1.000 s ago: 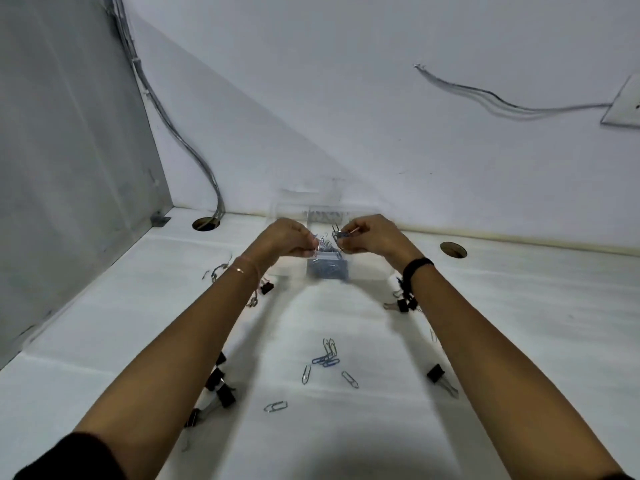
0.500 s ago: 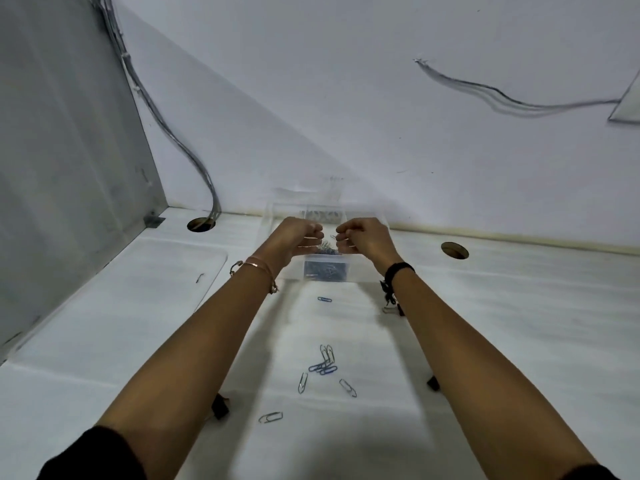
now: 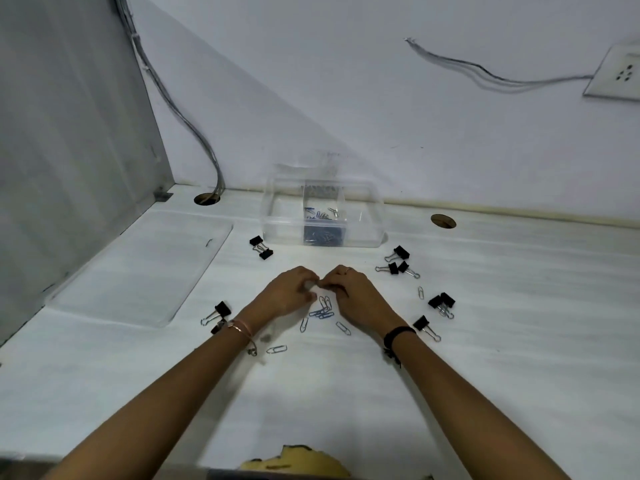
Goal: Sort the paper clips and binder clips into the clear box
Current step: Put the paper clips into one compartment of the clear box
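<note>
The clear box (image 3: 376, 216) stands at the back of the white desk, with blue and silver paper clips (image 3: 320, 213) in its middle compartment. Nearer me, loose paper clips (image 3: 323, 311) lie between my wrists. My left hand (image 3: 289, 294) and my right hand (image 3: 355, 294) rest low over that cluster, fingers curled, fingertips meeting just above the clips. Whether either hand holds a clip is hidden. Black binder clips lie to the left (image 3: 261, 247), by my left wrist (image 3: 221, 310), and to the right (image 3: 398, 265) (image 3: 441, 302) (image 3: 424, 325).
A clear lid (image 3: 138, 271) lies flat on the left. A grey partition (image 3: 69, 133) walls the left side, with cables dropping into a desk hole (image 3: 207, 199). Another hole (image 3: 443, 221) is right of the box. A torn yellow patch (image 3: 298, 464) marks the near edge.
Both hands have come back from above the box and down to the loose paper clips near me. The view has tilted down, showing more binder clips.
</note>
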